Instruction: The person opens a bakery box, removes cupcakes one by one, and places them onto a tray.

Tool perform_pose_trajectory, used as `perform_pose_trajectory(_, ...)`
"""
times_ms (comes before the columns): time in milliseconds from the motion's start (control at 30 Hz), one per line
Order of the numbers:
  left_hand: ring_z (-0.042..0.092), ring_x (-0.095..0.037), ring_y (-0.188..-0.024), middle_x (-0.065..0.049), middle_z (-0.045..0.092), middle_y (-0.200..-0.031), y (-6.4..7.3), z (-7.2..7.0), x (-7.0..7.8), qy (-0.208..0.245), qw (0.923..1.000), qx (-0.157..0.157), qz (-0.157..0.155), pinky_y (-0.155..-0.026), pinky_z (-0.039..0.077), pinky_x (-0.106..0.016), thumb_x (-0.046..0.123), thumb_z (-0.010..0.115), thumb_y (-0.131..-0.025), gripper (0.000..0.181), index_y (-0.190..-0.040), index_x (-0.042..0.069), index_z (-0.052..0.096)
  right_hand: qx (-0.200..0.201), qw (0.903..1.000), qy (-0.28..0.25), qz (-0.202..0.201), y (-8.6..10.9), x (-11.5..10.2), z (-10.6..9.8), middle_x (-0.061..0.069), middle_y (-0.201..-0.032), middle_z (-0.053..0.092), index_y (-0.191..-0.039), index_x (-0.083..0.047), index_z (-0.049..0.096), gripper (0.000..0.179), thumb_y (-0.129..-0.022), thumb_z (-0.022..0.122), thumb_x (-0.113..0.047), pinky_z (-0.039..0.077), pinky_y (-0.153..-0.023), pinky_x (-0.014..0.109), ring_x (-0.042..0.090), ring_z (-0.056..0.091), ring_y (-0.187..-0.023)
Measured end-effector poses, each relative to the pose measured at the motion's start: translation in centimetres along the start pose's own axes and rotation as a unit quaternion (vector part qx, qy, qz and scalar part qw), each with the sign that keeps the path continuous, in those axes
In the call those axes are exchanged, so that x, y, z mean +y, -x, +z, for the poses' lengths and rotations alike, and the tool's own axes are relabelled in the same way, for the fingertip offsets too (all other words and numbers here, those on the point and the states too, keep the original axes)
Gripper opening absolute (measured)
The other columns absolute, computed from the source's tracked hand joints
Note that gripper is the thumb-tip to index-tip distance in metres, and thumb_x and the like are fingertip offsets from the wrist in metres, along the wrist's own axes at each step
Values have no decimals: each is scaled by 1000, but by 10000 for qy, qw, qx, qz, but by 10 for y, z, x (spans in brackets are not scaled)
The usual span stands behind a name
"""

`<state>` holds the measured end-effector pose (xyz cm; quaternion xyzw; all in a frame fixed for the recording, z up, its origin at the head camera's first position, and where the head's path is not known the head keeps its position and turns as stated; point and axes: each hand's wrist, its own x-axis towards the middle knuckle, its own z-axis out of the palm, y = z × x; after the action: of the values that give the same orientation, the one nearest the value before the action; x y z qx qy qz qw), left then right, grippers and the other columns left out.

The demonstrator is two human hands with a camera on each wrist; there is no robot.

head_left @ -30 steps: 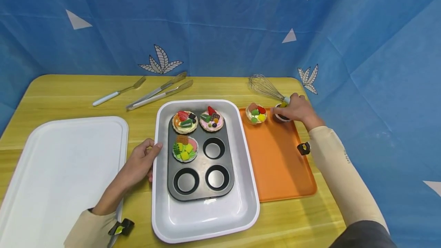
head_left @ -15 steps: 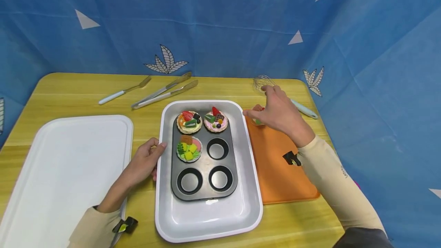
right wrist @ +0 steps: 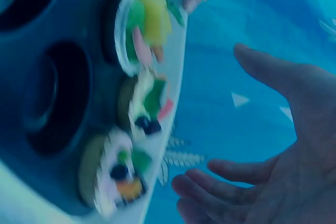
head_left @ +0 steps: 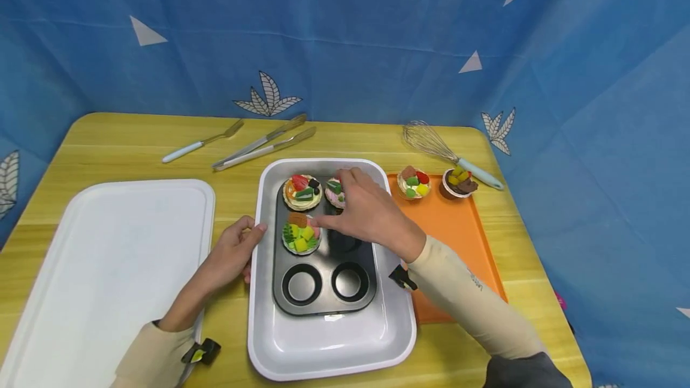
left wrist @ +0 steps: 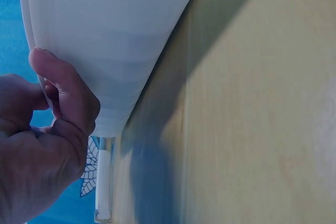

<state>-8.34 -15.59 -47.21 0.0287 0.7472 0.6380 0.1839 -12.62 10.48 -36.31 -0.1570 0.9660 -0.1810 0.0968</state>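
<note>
My left hand (head_left: 232,256) pinches the left rim of the deep white tray (head_left: 323,346); the left wrist view shows thumb and fingers curled on its edge. In this tray lies a dark muffin tin (head_left: 323,259). Over the tin is my right hand (head_left: 372,211), fingers spread and nothing between them in the right wrist view. Three toy tarts sit in the tin's cups: a strawberry-topped tart (head_left: 302,192), a pink-cream tart (head_left: 332,197) partly behind my right fingers, and a tart with yellow cubes (head_left: 302,239). The front two cups hold nothing.
An orange tray (head_left: 442,226) at right holds a cream-topped tart (head_left: 414,184) and a chocolate cupcake (head_left: 457,183). Behind them lies a whisk (head_left: 431,142). A flat white tray (head_left: 124,256) is at left. Tongs (head_left: 264,147) and a fork (head_left: 205,141) lie at the back.
My right hand has let go of the chocolate cupcake on the orange tray and moved left, over the muffin tin. My left hand keeps its hold on the rim.
</note>
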Motion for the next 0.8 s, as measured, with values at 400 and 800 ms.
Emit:
perform_pose_trajectory(400, 50, -15, -35, -9, 54, -52, 2, 1, 0, 14, 10000, -3, 93, -35, 46, -35, 33, 47, -107, 39, -110, -6, 46, -577, 9967, 565, -126, -7, -19, 45, 20, -132, 54, -138, 6, 49, 106, -71, 76, -72, 55, -91, 44, 31, 61, -110)
perform_pose_trajectory(800, 51, -15, -36, -13, 55, -54, 2, 2, 2, -44, 10000, 24, 68, -35, 47, -33, 34, 47, -107, 41, -110, -6, 47, -788, 9953, 561, -64, -9, -25, 62, 16, -122, 56, -120, 1, 57, 92, -68, 79, -71, 58, -82, 41, 26, 62, -101)
